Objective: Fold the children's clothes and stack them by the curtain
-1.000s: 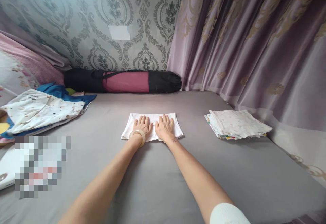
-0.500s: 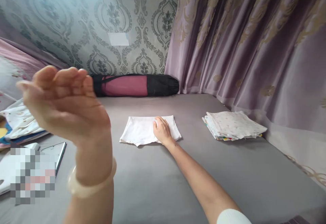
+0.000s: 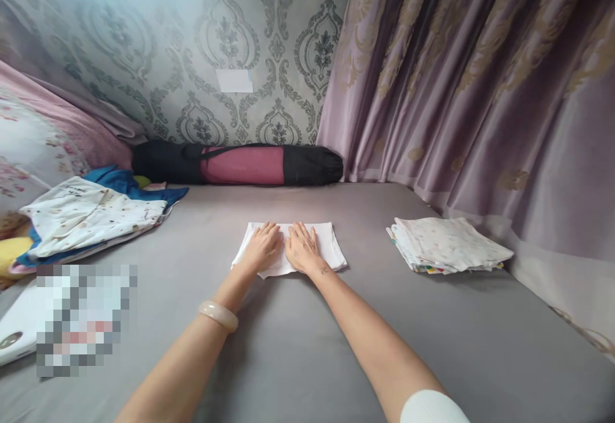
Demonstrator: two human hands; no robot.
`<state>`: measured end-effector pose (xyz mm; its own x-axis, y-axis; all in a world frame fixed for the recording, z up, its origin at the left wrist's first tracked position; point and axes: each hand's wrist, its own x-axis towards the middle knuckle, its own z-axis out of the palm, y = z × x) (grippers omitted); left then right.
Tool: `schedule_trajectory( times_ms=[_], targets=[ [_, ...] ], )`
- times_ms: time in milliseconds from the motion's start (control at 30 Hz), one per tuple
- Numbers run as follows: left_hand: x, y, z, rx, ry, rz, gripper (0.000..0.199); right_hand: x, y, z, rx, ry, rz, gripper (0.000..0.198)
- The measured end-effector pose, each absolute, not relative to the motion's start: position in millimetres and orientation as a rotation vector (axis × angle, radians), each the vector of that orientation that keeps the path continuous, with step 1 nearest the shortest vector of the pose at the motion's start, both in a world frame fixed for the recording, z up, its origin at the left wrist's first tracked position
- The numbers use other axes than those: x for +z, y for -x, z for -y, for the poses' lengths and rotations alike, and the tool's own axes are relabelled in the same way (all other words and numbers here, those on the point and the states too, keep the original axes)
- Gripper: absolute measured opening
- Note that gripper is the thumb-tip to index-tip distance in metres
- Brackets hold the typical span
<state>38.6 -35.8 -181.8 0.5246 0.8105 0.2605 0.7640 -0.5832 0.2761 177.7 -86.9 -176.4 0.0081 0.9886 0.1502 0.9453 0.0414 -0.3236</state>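
Observation:
A white folded garment [image 3: 327,243], perhaps a pair of shorts, lies flat on the grey bed sheet in front of me. My left hand [image 3: 263,247], with a pale bangle [image 3: 218,316] on its wrist, rests palm down on the garment's left half. Beside it, my right hand [image 3: 302,247] lies flat on the middle and right part. Fingers of both hands are stretched out and slightly apart, and neither grips the cloth. The hands cover much of the garment's centre.
To the right is a stack of folded cloths [image 3: 449,243]. A pile of printed clothes [image 3: 96,211] lies at the left, with a white object [image 3: 24,320] and a blurred patch nearer me. Along the patterned wall stretches a long black and dark pink bag [image 3: 243,165]. Purple curtains [image 3: 432,77] hang at right.
My left hand has come down from its raised place at the left onto the white garment. My right hand stays on the garment, its fingers more spread. The view has shifted slightly left.

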Motion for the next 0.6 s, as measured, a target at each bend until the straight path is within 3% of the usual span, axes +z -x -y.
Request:
schedule_trajectory(
  times_ms=[133,333,467,600],
  targets=[
    [-198,-37,38,0.274,-2.635,-1.547,0.050,-182,-175,83,0.176,1.936,2.070,0.053],
    [-198,-42,39,0.209,-2.621,-1.603,0.054,-189,-175,81,0.166,1.948,2.078,0.054],
    [-200,-42,41,0.314,-2.608,-1.626,0.053,-187,-173,81,0.190,1.959,2.064,0.054],
    [-196,-36,47,0.653,-2.477,-1.802,0.049,-184,-158,79,0.211,1.999,1.997,0.054]
  ],
)
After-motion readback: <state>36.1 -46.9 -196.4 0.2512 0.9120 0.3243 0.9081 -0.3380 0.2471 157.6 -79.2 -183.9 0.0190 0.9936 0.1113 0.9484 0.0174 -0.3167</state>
